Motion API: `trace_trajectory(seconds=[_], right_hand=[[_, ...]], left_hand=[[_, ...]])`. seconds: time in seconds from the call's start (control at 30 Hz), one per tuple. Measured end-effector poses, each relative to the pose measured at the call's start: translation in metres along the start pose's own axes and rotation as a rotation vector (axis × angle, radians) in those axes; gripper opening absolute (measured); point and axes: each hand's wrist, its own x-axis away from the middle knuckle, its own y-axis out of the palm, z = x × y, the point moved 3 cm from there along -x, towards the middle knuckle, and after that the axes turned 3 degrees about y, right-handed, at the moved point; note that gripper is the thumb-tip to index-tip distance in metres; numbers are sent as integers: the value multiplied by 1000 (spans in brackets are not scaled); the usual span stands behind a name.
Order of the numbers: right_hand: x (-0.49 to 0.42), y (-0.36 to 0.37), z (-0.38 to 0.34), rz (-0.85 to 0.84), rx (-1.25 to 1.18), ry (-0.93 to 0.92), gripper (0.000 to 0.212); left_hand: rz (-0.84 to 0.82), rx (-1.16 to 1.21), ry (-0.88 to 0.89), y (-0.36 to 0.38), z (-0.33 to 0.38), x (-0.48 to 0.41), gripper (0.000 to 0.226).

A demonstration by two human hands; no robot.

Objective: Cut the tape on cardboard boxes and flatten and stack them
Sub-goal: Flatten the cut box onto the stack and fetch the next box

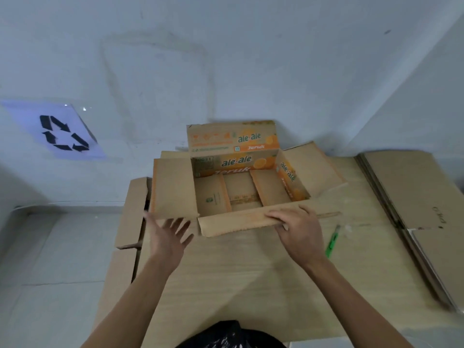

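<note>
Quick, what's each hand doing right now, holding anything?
Left hand: open, fingers spread, holding nothing.
Right hand: grips the near flap of the cardboard box.

The single head-worn camera is looking forward and steeply down, sitting close above the worktop (251, 285), taking in the cardboard box (241, 192) and the wall (226, 59) behind.

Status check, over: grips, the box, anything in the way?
Left grip open, by the left flap. Right grip holds the near flap. Ale-ale box open, upright, not flattened. Green cutter on table, clear.
</note>
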Motion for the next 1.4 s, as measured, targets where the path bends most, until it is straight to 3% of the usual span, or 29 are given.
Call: trace_trajectory(seconds=[0.1, 0.2, 0.27, 0.37, 0.5, 0.7, 0.8, 0.9, 1.07, 1.17, 1.3, 1.4], right_hand=[[-24, -29, -20, 132, -86, -16, 22], [-46, -53, -31, 201, -210, 53, 13], [-57, -67, -32, 224, -415, 147, 16], [-65, -86, -31, 203, -796, 283, 2], [-63, -83, -29, 104, -1252, 419, 8], [-54, -27, -9, -42, -1609, 611, 32], [-53, -5, -5, -86, -1774, 644, 29], [-52, 7, 9, -18, -1891, 665, 21], [-41, 30, 48, 141, -1801, 873, 38], [-26, 50, 61, 249, -1526, 1064, 16], [-9, 73, 81, 211, -1088, 1176, 35], [1, 65, 95, 206, -802, 1181, 40]], left_hand=[[24, 68, 32, 7, -4, 9, 101], [28, 63, 18, 9, -3, 10, 91], [17, 34, 19, 11, 5, 8, 86], [-39, -32, 105, 17, 23, 2, 77], [62, -230, 369, 25, 56, 0, 50], [-99, -539, 434, 59, 63, 35, 62], [-187, -691, 447, 73, 59, 44, 53], [-178, -734, 539, 83, 65, 52, 64], [-129, -774, 648, 110, 78, 75, 57], [-73, -912, 696, 129, 69, 79, 46], [-55, -1064, 747, 156, 48, 78, 32], [-41, -1289, 781, 174, 27, 68, 35]])
